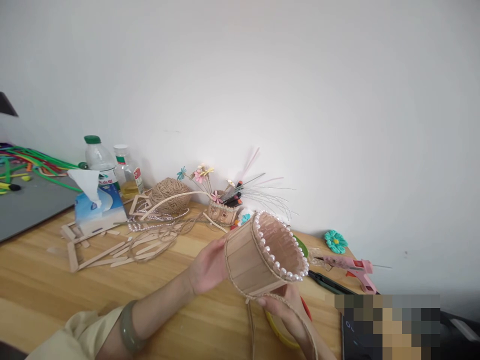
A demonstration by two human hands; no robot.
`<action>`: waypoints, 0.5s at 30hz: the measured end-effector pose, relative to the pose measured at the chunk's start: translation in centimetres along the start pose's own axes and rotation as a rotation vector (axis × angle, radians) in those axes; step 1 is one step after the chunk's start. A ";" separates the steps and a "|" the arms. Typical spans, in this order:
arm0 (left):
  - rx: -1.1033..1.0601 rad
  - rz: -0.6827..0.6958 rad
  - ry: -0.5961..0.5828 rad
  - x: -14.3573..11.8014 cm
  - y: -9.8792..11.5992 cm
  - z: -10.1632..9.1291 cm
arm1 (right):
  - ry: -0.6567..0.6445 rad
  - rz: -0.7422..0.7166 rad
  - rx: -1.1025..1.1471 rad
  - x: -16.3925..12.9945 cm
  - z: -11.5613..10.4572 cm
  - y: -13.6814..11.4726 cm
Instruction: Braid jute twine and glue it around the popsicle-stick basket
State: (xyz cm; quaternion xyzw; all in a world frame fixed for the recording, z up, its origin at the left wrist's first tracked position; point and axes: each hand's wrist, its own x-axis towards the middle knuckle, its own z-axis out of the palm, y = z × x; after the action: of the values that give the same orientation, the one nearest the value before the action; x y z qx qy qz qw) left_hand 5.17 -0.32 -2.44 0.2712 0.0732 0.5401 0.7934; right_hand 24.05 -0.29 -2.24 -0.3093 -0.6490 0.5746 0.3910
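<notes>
A round pot made of wooden craft sticks (243, 257) is held tilted above the table, its mouth facing right. White pearl beads (277, 265) run around its rim, and twine circles both the rim side and the base. My left hand (210, 265) grips the pot at its base end, with its fingers partly hidden behind it. Beneath the pot, my right hand (287, 310) supports it, thumb near the lower edge. A loose length of twine (300, 317) hangs from the base and passes over my right hand.
On the table (161, 305) lie scattered craft sticks (108, 257), a twine ball (170, 195), bead strings and a tissue pack (99, 207). A small flower pot (221, 214) stands by the wall. At right are a pink glue gun (356, 267) and a teal flower (335, 242).
</notes>
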 end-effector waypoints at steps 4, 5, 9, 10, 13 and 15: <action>-0.014 0.033 0.016 -0.1 -0.1 -0.2 | -0.050 0.065 -0.023 0.1 -0.1 -0.2; -0.015 0.039 0.022 -0.1 -0.1 -0.2 | -0.065 0.068 -0.015 0.2 -0.1 -0.3; 0.003 0.052 0.035 -0.1 -0.2 -0.3 | -0.105 0.057 0.019 0.2 -0.2 -0.3; 0.014 0.054 0.036 0.0 -0.2 -0.3 | -0.090 0.058 0.035 0.1 -0.2 -0.2; 0.068 0.054 0.034 0.1 0.1 -0.7 | -0.009 0.043 0.169 0.2 -0.1 0.4; 0.117 0.051 0.031 0.2 0.7 -1.2 | 0.022 0.018 0.320 0.4 0.1 0.7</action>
State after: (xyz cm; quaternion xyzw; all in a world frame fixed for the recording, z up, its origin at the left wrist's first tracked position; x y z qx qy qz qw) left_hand 4.20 0.43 -3.10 0.3104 0.1098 0.5592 0.7609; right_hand 23.70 0.11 -2.91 -0.2553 -0.5422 0.6707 0.4371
